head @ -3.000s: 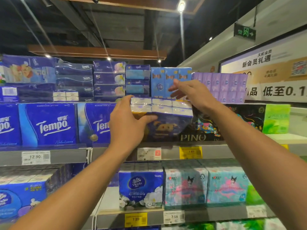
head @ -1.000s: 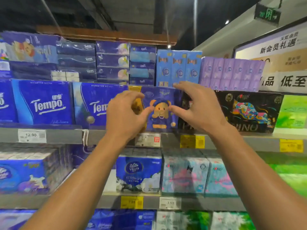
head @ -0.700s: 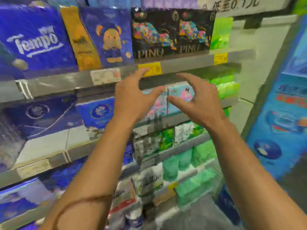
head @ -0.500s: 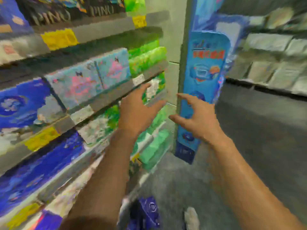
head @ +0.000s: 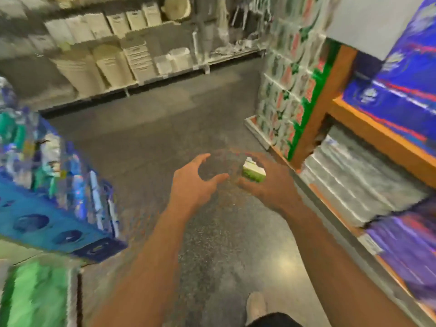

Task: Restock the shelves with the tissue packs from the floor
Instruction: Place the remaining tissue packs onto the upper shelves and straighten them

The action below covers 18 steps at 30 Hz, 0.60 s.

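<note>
The view is blurred by motion. My left hand and my right hand reach out side by side over the grey floor, fingers spread and loosely curved. A small green and white tissue pack shows in the gap between my right thumb and fingers. I cannot tell whether the hand touches it or whether it lies on the floor beyond. My left hand holds nothing.
A blue display stand with packs juts in at the left, above green packs. An orange-framed shelf with blue and purple packs runs along the right. Green-and-white stacked packs stand behind it. My shoe is below.
Both hands set the bear-print pack on the shelf and let go. The view then swung right and down, from the shelves to the aisle floor, with both hands lowered.
</note>
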### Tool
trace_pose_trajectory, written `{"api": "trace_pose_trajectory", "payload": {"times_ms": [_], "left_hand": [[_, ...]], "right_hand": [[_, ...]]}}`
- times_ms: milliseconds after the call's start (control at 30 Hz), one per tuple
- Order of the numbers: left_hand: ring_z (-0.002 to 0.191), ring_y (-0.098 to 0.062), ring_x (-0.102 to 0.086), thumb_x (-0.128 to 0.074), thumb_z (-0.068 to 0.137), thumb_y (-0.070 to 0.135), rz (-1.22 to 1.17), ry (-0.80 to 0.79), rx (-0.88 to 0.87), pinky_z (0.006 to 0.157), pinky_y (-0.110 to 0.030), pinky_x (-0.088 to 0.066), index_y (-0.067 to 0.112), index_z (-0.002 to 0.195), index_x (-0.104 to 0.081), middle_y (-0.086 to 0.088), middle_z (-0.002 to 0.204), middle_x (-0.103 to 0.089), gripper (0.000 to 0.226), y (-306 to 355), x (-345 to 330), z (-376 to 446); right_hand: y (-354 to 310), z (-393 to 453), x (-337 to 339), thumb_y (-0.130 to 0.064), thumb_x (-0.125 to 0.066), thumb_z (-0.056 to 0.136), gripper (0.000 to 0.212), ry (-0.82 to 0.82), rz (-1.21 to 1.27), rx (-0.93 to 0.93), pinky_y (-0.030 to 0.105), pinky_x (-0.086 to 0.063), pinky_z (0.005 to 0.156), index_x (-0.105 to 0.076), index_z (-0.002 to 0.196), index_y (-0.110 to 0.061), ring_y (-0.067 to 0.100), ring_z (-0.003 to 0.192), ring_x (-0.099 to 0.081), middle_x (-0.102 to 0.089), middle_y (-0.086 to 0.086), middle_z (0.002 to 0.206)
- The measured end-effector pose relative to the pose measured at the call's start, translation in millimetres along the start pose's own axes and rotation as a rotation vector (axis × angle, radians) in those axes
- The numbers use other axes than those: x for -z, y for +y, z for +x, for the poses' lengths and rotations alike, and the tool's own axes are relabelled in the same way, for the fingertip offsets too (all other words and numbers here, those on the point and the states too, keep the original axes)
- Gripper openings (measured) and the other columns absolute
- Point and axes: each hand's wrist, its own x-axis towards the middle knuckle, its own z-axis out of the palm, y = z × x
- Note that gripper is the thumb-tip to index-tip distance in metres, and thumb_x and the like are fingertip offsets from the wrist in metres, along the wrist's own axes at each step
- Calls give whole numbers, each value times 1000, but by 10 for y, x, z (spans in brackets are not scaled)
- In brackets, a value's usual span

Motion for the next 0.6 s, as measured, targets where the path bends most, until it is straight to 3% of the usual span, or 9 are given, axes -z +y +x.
{"api": "trace_pose_trajectory", "payload": {"times_ms": [33, 100, 167, 233, 333, 433, 600], "left_hand": [[122, -9, -56, -79, 72, 51, -14, -42, -14, 102, -29, -45, 27, 132, -57, 6, 130, -62, 68, 151, -272, 226], [123, -10, -55, -79, 74, 47, -28, -122, -30, 101, -27, -43, 27, 134, -56, 5, 132, -61, 67, 432, -750, 616], [123, -10, -54, -79, 75, 49, -32, -185, -35, 100, -25, -41, 26, 136, -54, 4, 134, -60, 70, 635, -1116, 940], [122, -11, -54, -78, 76, 49, -34, -226, -32, 96, -23, -40, 26, 137, -53, 3, 134, -60, 70, 737, -1377, 1236], [122, -13, -55, -77, 77, 47, -26, -276, -5, 92, -24, -40, 27, 137, -52, 2, 133, -60, 68, 726, -1685, 1695], [123, -14, -54, -77, 77, 48, -36, -322, 34, 95, -27, -42, 29, 136, -53, 4, 133, -60, 67, 608, -1956, 2223], [118, -13, -57, -78, 75, 48, -60, -400, 72, 99, -33, -46, 30, 134, -54, 3, 132, -60, 66, 398, -2435, 3397]], "right_hand": [[215, 94, 224, -57, -75, 74, 68, 27, -11, -43, 10, -36, 81, -53, 134, -34, 8, 117, -54, -60, -12, 125], [597, 262, 614, -50, -79, 74, 66, 109, -26, -110, 20, -41, 87, -55, 133, -31, 11, 116, -56, -62, -7, 126], [923, 429, 898, -55, -76, 70, 71, 180, -35, -176, 36, -47, 95, -55, 133, -30, 13, 116, -57, -63, -6, 127], [1205, 623, 1046, -60, -70, 67, 73, 220, -17, -239, 40, -48, 97, -56, 132, -31, 14, 116, -57, -63, -8, 128], [1558, 968, 1072, -58, -72, 67, 74, 233, 32, -319, 37, -48, 98, -56, 133, -29, 11, 116, -57, -62, -11, 128], [1851, 1370, 969, -40, -83, 71, 68, 226, 70, -395, 33, -48, 97, -57, 132, -24, 8, 111, -58, -62, -12, 122], [2275, 2337, 821, -34, -85, 72, 66, 180, 61, -515, 23, -43, 86, -56, 131, -26, 2, 98, -51, -54, -20, 107]]}}
